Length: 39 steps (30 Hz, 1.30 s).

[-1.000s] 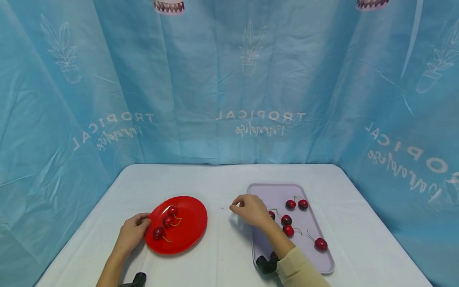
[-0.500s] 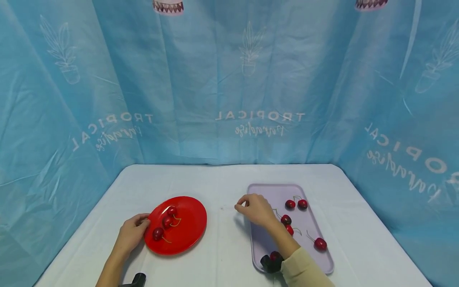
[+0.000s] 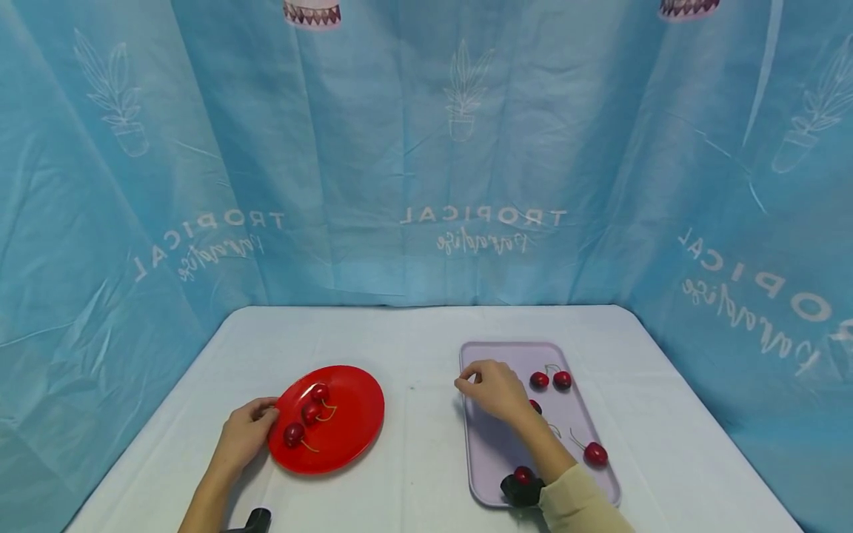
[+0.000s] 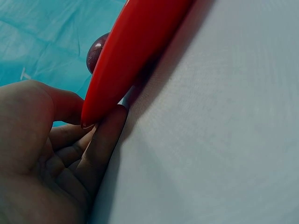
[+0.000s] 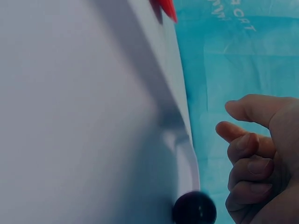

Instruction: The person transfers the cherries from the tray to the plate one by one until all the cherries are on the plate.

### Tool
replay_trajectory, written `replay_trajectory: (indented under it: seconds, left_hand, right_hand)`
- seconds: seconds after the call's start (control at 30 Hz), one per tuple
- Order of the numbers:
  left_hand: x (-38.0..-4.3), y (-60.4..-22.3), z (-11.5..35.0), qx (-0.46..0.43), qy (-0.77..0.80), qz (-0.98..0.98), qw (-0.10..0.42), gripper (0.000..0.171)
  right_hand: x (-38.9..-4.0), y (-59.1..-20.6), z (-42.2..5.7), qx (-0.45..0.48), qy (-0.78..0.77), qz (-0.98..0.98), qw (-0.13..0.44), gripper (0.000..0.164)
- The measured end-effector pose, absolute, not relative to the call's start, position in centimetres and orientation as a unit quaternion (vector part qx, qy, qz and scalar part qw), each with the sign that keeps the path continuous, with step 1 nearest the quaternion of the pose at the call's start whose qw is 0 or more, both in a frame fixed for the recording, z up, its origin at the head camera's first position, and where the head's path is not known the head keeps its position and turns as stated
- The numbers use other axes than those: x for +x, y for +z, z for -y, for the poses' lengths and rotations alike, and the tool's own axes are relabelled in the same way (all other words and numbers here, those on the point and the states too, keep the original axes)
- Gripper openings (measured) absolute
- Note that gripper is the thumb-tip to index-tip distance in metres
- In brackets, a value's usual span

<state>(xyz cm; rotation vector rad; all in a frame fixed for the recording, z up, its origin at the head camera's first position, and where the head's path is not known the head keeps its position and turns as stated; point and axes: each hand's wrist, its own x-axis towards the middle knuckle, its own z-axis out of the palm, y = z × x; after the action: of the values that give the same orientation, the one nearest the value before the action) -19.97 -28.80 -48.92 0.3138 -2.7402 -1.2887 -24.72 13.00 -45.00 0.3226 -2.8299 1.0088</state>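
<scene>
The left hand (image 3: pixel 248 435) pinches the left edge of the red plate (image 3: pixel 353 422) between thumb and fingers; the plate lies toward the left edge of the white table (image 3: pixel 426 329), three cherries (image 3: pixel 293 434) near its left rim. The right hand (image 3: pixel 494 389) hovers over the left edge of the lilac tray (image 3: pixel 496 459), near its far left corner, thumb and forefinger slightly apart, other fingers curled; two cherries (image 3: pixel 539 380) lie by the tray's far right corner, another (image 3: pixel 596 454) near its right edge.

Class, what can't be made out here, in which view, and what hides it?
Head: fruit end of one cherry stem, behind right forearm.
Left wrist: rest of the red plate, past the top edge.
Right wrist: base of a dark cherry, past the bottom edge.
</scene>
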Motion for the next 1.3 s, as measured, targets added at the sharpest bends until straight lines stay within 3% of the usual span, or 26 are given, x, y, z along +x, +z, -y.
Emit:
replay_trajectory:
  seconds: [0.47, 1.3]
  left_hand:
    - [-20.0, -49.0, 28.8, 0.075, -0.414, 0.904, 0.067, 0.039]
    - [-19.8, -48.3, 29.0, 0.092, -0.412, 0.905, 0.045, 0.042]
  right_hand:
    - [-24.3, -45.2, -15.2, 0.082, 0.327, 0.939, 0.068, 0.016]
    - [-24.6, -45.2, -18.6, 0.03, 0.264, 0.963, 0.052, 0.018]
